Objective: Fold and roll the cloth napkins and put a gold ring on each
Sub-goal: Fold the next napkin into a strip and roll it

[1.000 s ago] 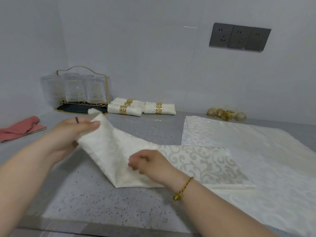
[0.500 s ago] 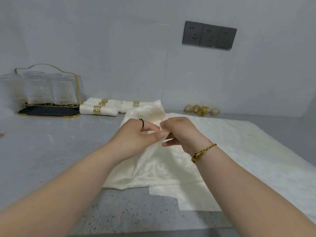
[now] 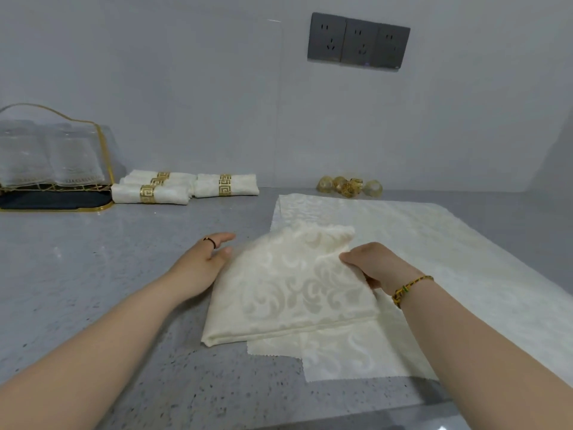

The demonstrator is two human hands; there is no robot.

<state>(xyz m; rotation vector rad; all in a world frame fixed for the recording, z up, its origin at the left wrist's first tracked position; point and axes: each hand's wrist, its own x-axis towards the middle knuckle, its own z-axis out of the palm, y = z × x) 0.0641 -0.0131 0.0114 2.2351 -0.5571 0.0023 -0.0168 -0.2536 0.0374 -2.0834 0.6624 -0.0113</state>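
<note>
The folded napkin (image 3: 288,290) is soft and slippery-looking, with its far edge lifted and loosely draped. If that edge is let fall unevenly, the layers will likely skew and the later roll would come out lopsided. It also sits on the spread napkin (image 3: 449,243), across that sheet's near left corner and overhanging onto the grey counter (image 3: 93,274). Any drag could pull the sheet below along or wrinkle it.

The right hand (image 3: 372,270) pinches the folded napkin's raised right edge, fingers curled under the cloth, so the napkin lies to that hand's left. The left hand (image 3: 201,265) is relaxed and spread, holding nothing, with its thumb at the napkin's left edge. Whether it actually touches is unclear.

The loose gold rings (image 3: 348,186) wait just beyond the spread napkin's far edge. The ringed rolled napkins (image 3: 176,193) lie off its far left corner.
</note>
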